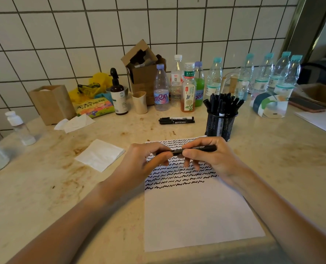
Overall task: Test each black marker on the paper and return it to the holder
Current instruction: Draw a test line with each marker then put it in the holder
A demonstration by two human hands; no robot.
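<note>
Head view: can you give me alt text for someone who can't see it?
Both hands, left hand and right hand, hold one black marker level over a paper half filled with rows of black squiggles. Behind stand a mesh holder full of markers and loose markers on the counter.

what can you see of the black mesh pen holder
The black mesh pen holder is a round cup of what looks like wire mesh, standing upright on the stained counter, just beyond the paper's far right corner. It is packed with black markers, which splay outward.
</note>
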